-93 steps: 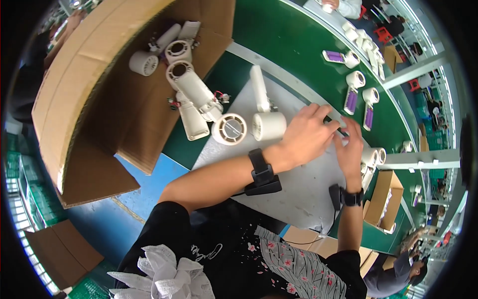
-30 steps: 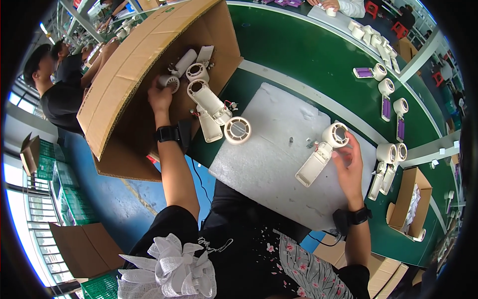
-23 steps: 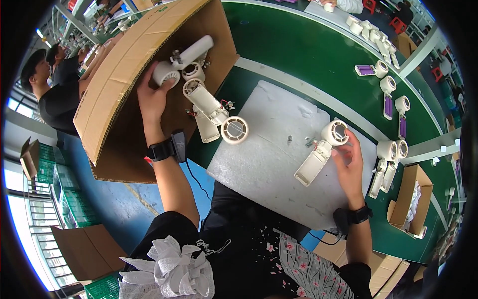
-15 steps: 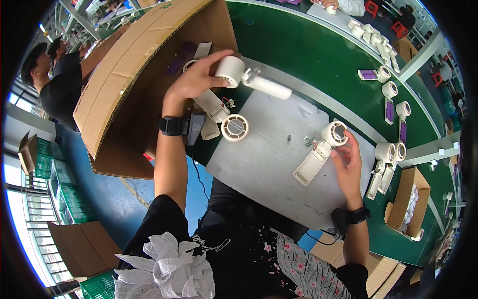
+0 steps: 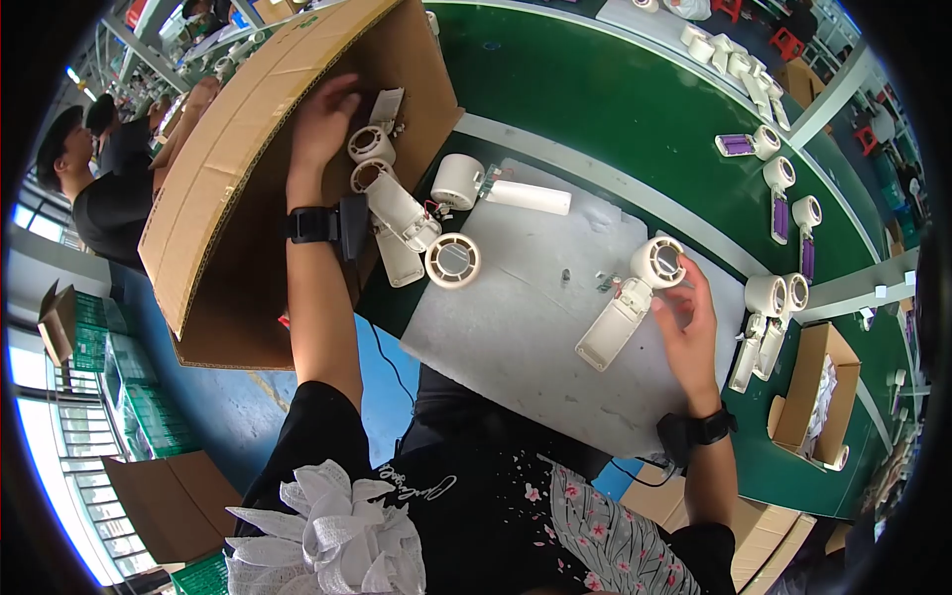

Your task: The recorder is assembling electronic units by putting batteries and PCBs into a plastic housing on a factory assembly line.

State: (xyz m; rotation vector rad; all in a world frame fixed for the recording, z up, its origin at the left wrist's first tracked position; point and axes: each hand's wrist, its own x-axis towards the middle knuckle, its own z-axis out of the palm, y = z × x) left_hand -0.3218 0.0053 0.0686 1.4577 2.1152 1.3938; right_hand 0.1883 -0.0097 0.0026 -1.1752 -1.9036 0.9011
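My left hand (image 5: 325,114) reaches into the cardboard box on the left, its fingers stretched out and apart, with nothing visible in them. Beside that forearm, several white handheld fan bodies pile up at the box mouth, among them an open fan casing (image 5: 401,216) and a round fan head (image 5: 453,261). Just right of the pile lies a white fan (image 5: 458,181), its handle pointing right over the grey mat. My right hand (image 5: 688,312) grips the head of another handheld fan (image 5: 657,263) at its right edge; the fan's opened handle slants toward me on the mat.
The large cardboard box (image 5: 233,149) stands open at left. Along the right of the green table (image 5: 575,69) lie several fans, some with purple handle parts (image 5: 780,220). A small carton (image 5: 801,397) sits at the right edge. Another person (image 5: 104,198) works beyond the box.
My left hand has let go of the white fan, which now lies at the mat's upper left edge, and has moved left into the box. My right hand stays on its fan.
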